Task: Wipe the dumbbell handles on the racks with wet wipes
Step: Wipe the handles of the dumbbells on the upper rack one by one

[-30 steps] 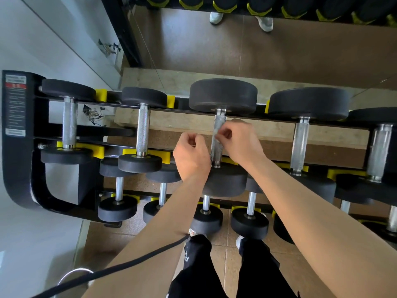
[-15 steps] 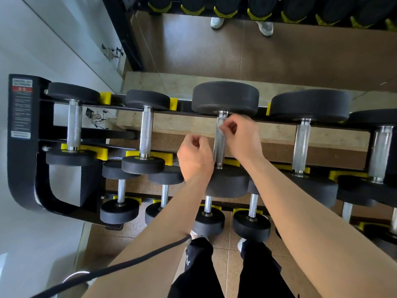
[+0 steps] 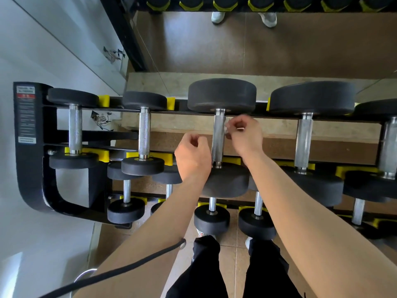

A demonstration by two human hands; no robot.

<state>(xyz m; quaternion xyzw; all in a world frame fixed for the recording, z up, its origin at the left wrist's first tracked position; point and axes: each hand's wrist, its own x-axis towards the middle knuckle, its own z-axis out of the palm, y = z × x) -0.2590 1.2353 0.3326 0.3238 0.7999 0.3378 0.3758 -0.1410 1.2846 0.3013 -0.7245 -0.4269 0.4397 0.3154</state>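
Observation:
A black rack (image 3: 32, 151) holds rows of black dumbbells with knurled steel handles. My right hand (image 3: 246, 134) pinches a small white wet wipe (image 3: 226, 128) against the right side of the third top-row dumbbell's handle (image 3: 218, 143), near its far weight (image 3: 222, 94). My left hand (image 3: 193, 157) hovers as a closed fist just left of the same handle, above the near weight (image 3: 227, 179); nothing shows in it. Most of the wipe is hidden by my fingers.
Neighbouring top-row handles stand to the left (image 3: 144, 132) and to the right (image 3: 304, 143). Smaller dumbbells (image 3: 211, 219) sit on the lower tier by my legs (image 3: 206, 267). A black cable (image 3: 129, 269) crosses my left forearm. A mirror (image 3: 236, 44) backs the rack.
My right hand has slid with the wipe along the handle toward the far weight, and its fingertips now sit at the handle's right side. My left fist has stayed beside the handle.

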